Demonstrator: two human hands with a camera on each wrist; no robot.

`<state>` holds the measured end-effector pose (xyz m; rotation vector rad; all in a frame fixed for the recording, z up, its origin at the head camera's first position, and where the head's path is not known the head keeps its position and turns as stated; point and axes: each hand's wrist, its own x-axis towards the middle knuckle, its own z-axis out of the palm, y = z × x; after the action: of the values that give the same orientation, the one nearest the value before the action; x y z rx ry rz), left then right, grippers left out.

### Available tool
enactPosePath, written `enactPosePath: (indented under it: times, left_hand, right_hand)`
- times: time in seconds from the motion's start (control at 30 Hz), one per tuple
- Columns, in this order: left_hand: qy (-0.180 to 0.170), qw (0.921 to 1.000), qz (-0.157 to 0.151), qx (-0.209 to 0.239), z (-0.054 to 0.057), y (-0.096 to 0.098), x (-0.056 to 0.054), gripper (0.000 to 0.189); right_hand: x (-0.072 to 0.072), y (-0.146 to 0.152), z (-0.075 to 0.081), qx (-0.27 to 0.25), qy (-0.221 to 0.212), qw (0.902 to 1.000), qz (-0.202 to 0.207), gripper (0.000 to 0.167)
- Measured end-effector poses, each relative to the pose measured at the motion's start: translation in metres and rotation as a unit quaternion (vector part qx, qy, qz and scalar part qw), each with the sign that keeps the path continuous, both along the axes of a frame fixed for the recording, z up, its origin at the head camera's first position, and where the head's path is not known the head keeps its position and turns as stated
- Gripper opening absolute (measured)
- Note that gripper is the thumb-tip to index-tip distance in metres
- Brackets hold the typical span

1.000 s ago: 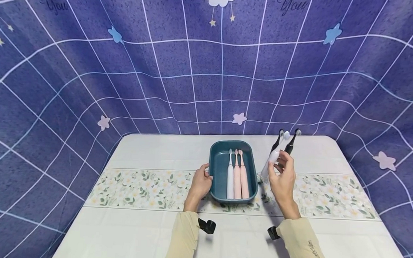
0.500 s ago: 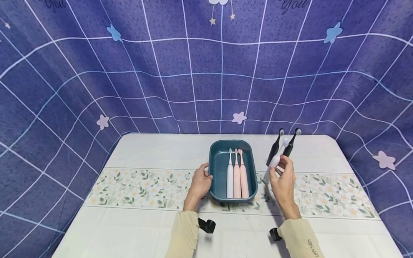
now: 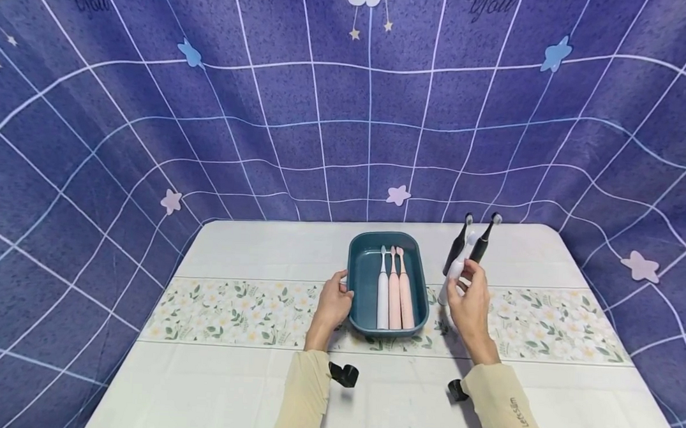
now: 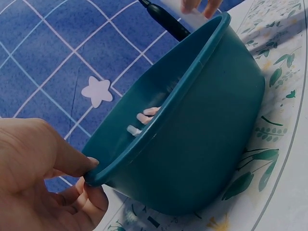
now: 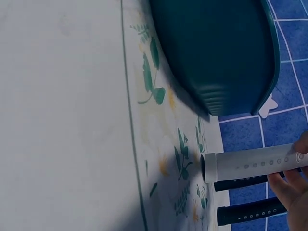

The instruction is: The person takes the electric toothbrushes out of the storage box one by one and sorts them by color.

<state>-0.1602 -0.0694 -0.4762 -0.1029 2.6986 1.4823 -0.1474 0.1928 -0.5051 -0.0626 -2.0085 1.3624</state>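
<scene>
My left hand (image 3: 334, 303) grips the left side of a dark teal plastic basin (image 3: 364, 291); in the left wrist view the thumb lies over its rim and the fingers curl beneath. Inside lie a white electric toothbrush (image 3: 382, 302) and two pink electric toothbrushes (image 3: 395, 302), side by side with heads to the back. Right of the basin, my right hand (image 3: 472, 302) pinches another white electric toothbrush (image 3: 454, 271) by its handle, head up. The right wrist view shows that handle (image 5: 236, 166) with a row of small marks, its base close over the tablecloth.
Two black electric toothbrushes (image 3: 455, 252) (image 3: 481, 245) stand upright just behind the held one. A white tablecloth with a floral band (image 3: 229, 311) covers the table. Behind it hangs a blue gridded curtain (image 3: 267, 108) with stars.
The white toothbrush in my right hand has come down and a little more upright, its base shifting slightly right. My left hand and the basin have stayed in place.
</scene>
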Motion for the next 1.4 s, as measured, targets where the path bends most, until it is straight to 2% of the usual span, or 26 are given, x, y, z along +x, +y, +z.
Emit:
enactPosePath:
  times: [0.53, 0.87, 1.1, 1.4]
  left_hand:
    - [0.003, 1.0000, -0.003, 0.004, -0.001, 0.000, 0.000, 0.049]
    - [0.005, 1.0000, 0.000, -0.002, -0.002, 0.000, -0.001, 0.049]
    - [-0.008, 1.0000, 0.000, 0.000, -0.002, -0.001, -0.002, 0.050]
    - [-0.005, 1.0000, 0.000, 0.000, -0.001, 0.000, -0.002, 0.049]
  right_hand:
    - [0.006, -0.004, -0.004, 0.045, -0.002, 0.9990, 0.001, 0.043]
    - [0.011, -0.003, -0.007, 0.055, 0.011, 0.9984, 0.000, 0.042]
    - [0.010, -0.003, -0.010, 0.060, 0.024, 0.9979, 0.001, 0.041]
    - [0.010, -0.003, -0.009, 0.059, 0.020, 0.9981, -0.002, 0.040]
